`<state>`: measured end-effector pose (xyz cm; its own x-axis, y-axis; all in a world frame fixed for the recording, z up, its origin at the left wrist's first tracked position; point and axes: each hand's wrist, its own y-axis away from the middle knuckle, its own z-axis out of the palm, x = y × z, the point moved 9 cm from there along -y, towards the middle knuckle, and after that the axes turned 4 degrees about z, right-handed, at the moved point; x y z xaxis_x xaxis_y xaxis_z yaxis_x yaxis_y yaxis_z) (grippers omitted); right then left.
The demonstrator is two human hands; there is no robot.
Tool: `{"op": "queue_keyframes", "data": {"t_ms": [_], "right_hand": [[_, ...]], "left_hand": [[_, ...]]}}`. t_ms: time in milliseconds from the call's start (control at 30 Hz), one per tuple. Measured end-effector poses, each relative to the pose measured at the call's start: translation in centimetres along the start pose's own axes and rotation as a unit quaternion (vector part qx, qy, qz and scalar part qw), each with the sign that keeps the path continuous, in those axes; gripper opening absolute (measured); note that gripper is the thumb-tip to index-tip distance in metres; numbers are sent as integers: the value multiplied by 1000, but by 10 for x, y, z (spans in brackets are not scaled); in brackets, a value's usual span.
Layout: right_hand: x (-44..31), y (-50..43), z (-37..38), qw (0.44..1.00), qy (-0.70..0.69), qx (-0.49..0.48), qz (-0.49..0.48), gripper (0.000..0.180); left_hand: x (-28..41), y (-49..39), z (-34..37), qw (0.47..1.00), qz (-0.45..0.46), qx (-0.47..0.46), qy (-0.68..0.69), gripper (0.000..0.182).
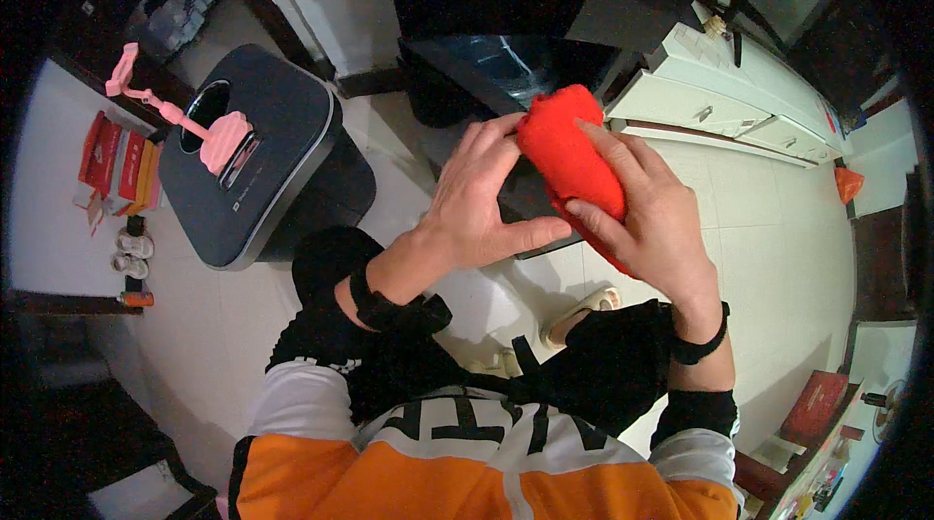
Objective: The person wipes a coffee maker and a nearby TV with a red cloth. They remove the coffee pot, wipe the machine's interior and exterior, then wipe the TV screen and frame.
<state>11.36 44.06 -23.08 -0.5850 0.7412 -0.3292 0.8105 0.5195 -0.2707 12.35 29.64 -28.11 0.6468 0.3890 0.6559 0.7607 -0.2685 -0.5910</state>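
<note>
A bright red rolled cloth (573,155), soft and fuzzy, is held up in front of me, tilted with its upper end towards the left. My right hand (649,206) grips it from the right, thumb on the near side and fingers along the top. On the other side, my left hand (474,192) has its fingertips at the roll's upper left edge and its thumb by the lower edge, with a gap between palm and cloth. Whether those left fingers bear any of its weight cannot be made out. The underside of the roll is hidden.
To the left stands a dark grey bin-like appliance (292,111) carrying a pink folding stand (226,140). Beyond the hands is a glossy black surface (503,64). A white drawer cabinet (693,104) runs along the right. Shoes (133,255) and red boxes (102,155) sit far left.
</note>
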Motion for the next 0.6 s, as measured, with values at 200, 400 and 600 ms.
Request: {"op": "queue_keyframes", "data": {"t_ms": [200, 400, 600], "right_hand": [[-30, 1, 7, 994, -41, -33, -94, 74], [8, -5, 9, 971, -238, -22, -28, 69], [0, 16, 70, 962, -233, -144, 19, 66]], "left_hand": [[-17, 15, 15, 876, -160, 119, 439, 40], [-58, 32, -112, 820, -143, 430, 350, 36], [9, -1, -87, 949, 95, 175, -244, 54]]}}
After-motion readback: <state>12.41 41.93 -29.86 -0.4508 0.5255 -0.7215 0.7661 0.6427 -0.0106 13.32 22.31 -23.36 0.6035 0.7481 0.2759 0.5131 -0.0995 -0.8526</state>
